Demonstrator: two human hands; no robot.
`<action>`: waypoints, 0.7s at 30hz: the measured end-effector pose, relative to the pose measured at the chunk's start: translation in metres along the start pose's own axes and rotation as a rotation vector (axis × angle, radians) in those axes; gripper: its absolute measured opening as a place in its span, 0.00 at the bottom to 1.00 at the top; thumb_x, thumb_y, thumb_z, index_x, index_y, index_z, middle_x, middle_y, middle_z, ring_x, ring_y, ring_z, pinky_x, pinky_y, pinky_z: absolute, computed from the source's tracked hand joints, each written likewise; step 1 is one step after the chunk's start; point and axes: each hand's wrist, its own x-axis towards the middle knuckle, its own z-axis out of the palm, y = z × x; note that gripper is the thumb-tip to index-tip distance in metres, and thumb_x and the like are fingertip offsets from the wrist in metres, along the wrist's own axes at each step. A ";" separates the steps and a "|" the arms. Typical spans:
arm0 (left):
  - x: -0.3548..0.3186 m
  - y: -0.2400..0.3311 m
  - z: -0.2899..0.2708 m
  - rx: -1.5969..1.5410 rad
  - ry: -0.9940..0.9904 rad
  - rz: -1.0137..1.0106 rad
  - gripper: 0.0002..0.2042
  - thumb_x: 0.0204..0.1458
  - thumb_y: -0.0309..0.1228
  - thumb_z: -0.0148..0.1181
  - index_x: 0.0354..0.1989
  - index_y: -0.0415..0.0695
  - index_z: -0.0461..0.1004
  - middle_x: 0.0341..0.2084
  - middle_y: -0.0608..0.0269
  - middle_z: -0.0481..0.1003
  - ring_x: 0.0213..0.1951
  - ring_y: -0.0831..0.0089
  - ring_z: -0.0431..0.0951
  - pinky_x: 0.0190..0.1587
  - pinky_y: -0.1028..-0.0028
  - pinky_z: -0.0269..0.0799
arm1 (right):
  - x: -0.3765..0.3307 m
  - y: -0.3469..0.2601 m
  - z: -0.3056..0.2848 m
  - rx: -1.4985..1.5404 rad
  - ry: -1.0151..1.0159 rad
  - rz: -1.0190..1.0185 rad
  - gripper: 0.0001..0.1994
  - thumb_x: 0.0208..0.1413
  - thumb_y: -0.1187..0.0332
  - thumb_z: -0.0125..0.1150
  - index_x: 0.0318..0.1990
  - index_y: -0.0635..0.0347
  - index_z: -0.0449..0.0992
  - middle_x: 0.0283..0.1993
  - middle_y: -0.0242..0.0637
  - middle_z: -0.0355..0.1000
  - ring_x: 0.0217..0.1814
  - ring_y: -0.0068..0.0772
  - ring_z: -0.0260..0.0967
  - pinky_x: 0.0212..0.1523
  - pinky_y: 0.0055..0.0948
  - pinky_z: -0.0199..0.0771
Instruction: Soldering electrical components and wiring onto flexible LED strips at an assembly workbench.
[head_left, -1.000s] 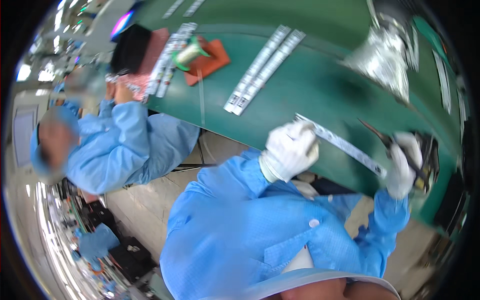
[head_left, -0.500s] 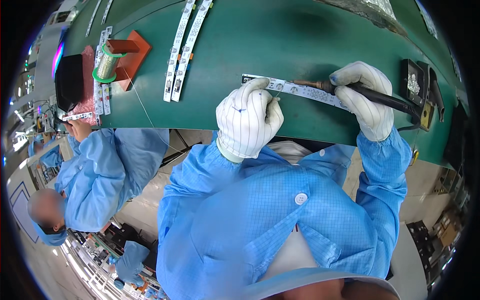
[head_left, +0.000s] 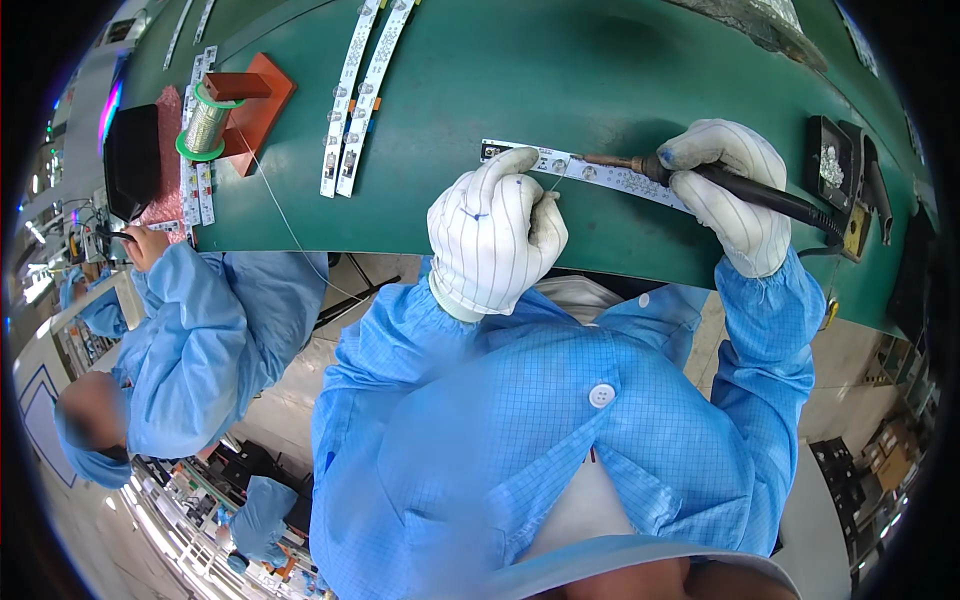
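Observation:
My right hand (head_left: 728,190), in a white striped glove, grips a soldering iron (head_left: 745,190) by its dark handle. The iron's tip points left and lies over an LED circuit strip (head_left: 630,181), by its small round parts; contact cannot be made out. My left hand (head_left: 490,235), gloved too, is closed with its forefinger reaching onto the strip's left part. A thin solder wire (head_left: 557,183) sticks out from its thumb side up to the strip, near the iron's tip. The strip's right end passes under my right hand.
To the left, a solder spool (head_left: 208,125) sits on an orange-brown stand (head_left: 268,110), its wire trailing over the table edge. Two more strips (head_left: 350,110) lie beyond. A black tray-like holder (head_left: 832,165) stands at right. A co-worker's hand (head_left: 147,247) works at far left.
The view has shifted slightly, so the table things sit a little higher and further left. The iron's tip is a touch further left along the strip. Both hands keep their hold.

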 end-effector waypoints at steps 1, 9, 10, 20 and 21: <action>0.000 0.001 0.000 -0.001 0.000 0.000 0.08 0.36 0.18 0.62 0.27 0.40 0.71 0.35 0.52 0.79 0.27 0.60 0.79 0.31 0.67 0.75 | 0.000 0.001 -0.001 -0.021 -0.015 -0.029 0.08 0.42 0.74 0.58 0.32 0.65 0.75 0.32 0.42 0.75 0.33 0.37 0.72 0.38 0.31 0.73; 0.005 -0.005 0.001 -0.010 -0.013 -0.005 0.08 0.36 0.18 0.61 0.26 0.40 0.71 0.36 0.51 0.79 0.28 0.60 0.79 0.32 0.67 0.76 | 0.007 0.007 0.001 0.036 -0.007 -0.016 0.09 0.41 0.74 0.59 0.33 0.65 0.75 0.32 0.42 0.74 0.33 0.37 0.72 0.37 0.31 0.72; 0.006 -0.006 0.002 -0.009 -0.006 -0.002 0.08 0.36 0.18 0.61 0.26 0.40 0.71 0.36 0.51 0.79 0.29 0.59 0.79 0.32 0.67 0.76 | 0.008 0.006 0.000 0.010 -0.011 -0.036 0.09 0.41 0.74 0.59 0.33 0.65 0.75 0.32 0.42 0.74 0.32 0.36 0.71 0.37 0.30 0.72; 0.012 0.001 -0.024 -0.072 0.136 0.062 0.07 0.38 0.23 0.65 0.26 0.43 0.73 0.32 0.58 0.76 0.23 0.64 0.78 0.25 0.71 0.76 | -0.068 0.015 -0.020 0.029 0.579 0.106 0.09 0.50 0.77 0.59 0.40 0.68 0.75 0.40 0.40 0.72 0.41 0.30 0.70 0.46 0.29 0.70; 0.004 0.000 -0.024 -0.046 0.095 0.053 0.07 0.38 0.24 0.65 0.27 0.43 0.74 0.32 0.57 0.76 0.26 0.61 0.78 0.26 0.68 0.76 | -0.083 0.017 -0.023 0.055 0.690 0.190 0.10 0.52 0.76 0.57 0.42 0.68 0.75 0.43 0.41 0.73 0.42 0.30 0.70 0.47 0.28 0.70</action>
